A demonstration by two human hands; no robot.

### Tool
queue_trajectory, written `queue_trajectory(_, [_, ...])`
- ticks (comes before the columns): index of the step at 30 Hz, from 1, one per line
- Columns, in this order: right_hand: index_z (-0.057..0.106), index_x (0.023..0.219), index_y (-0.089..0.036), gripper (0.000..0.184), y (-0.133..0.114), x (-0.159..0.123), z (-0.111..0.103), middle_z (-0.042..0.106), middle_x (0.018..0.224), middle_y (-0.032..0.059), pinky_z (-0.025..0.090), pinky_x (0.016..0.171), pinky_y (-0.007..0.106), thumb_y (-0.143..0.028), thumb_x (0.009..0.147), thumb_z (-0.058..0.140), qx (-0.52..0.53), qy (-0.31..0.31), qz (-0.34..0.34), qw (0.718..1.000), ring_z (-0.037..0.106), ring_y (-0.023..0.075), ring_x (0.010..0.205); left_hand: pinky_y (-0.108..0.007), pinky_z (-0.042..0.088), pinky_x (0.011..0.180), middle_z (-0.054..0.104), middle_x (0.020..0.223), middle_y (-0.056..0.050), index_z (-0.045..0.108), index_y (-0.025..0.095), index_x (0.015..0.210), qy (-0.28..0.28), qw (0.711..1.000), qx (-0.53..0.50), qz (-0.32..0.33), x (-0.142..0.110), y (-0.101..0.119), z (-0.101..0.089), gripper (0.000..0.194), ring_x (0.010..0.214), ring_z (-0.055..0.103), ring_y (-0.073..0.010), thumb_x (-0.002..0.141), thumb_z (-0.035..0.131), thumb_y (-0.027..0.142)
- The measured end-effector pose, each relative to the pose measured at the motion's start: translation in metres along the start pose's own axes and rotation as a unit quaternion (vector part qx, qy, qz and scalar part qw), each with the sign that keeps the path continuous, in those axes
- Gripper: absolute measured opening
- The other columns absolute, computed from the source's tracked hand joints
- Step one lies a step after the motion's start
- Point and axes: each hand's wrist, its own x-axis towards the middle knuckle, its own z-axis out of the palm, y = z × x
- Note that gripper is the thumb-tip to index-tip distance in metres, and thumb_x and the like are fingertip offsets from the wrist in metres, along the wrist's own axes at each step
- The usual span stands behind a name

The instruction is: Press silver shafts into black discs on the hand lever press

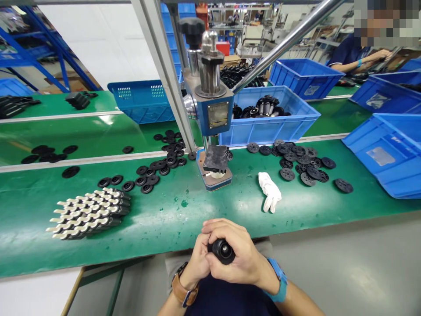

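Observation:
My right hand [241, 252] is closed around a black round plastic part [224, 251], whose hollow, ringed end faces up with a small light spot in its centre. My left hand [200, 254] is closed against the part's left side, its fingers partly hidden under the right hand. Both hands are over the front edge of the green bench [158, 228], close to my body. Beyond them stands a blue hand press [215, 116] with a long metal lever [289, 41]. A black block [215, 159] sits under its ram, above the base plate [219, 182].
At left, black parts with cream-coloured tabs [88, 213] stand in tight rows. Loose black rings [153, 179] lie left of the press, black discs [308, 177] right. A white glove [270, 192] lies nearer. Blue bins [269, 131] line the back; a co-worker's arm [355, 65] shows at upper right.

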Motion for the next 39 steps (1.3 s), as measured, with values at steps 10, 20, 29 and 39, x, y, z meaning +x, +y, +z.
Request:
queue_trajectory(10, [0.060, 0.104, -0.024, 0.031, 0.004, 0.000, 0.003, 0.075, 0.106, 0.0088, 0.060, 0.097, 0.041, -0.013, 0.076, 0.066, 0.002, 0.010, 0.001, 1.000, 0.073, 0.0248, 0.105, -0.037, 0.061, 0.073, 0.074, 0.082, -0.004, 0.075, 0.021, 0.077, 0.018, 1.000, 0.010, 0.017, 0.000, -0.022, -0.017, 0.031, 0.078, 0.069, -0.0244, 0.060, 0.091, 0.041])
queue_trajectory(20, [0.061, 0.122, -0.027, 0.037, 0.017, -0.008, -0.002, 0.071, 0.126, 0.0103, 0.057, 0.103, 0.041, -0.025, 0.086, 0.071, 0.027, 0.052, 0.042, 0.997, 0.068, 0.0264, 0.120, -0.028, 0.054, 0.072, 0.071, 0.092, -0.004, 0.071, 0.020, 0.101, -0.009, 0.998, 0.021, 0.067, 0.014, -0.029, -0.028, 0.045, 0.077, 0.063, -0.0185, 0.073, 0.086, 0.051])
queue_trajectory(29, [0.054, 0.143, -0.031, 0.038, 0.045, 0.002, -0.034, 0.058, 0.146, 0.0105, 0.051, 0.113, 0.049, -0.037, 0.105, 0.052, -0.004, 0.165, 0.082, 0.983, 0.057, 0.0284, 0.136, -0.023, 0.039, 0.056, 0.060, 0.071, 0.004, 0.072, 0.021, 0.094, 0.132, 0.893, 0.309, 0.301, 0.095, 0.114, -0.001, 0.020, 0.058, 0.046, -0.0118, 0.078, 0.077, 0.030])
queue_trajectory(39, [0.063, 0.134, -0.025, 0.035, -0.019, 0.091, -0.096, 0.064, 0.132, 0.0117, 0.055, 0.105, 0.052, -0.025, 0.100, 0.061, -0.092, 0.314, -0.101, 0.940, 0.063, 0.0290, 0.124, -0.030, 0.046, 0.069, 0.068, 0.082, -0.004, 0.069, 0.020, 0.076, 0.059, 0.813, 0.458, 0.354, 0.174, 0.139, 0.027, 0.012, 0.076, 0.063, -0.0209, 0.082, 0.073, 0.029])
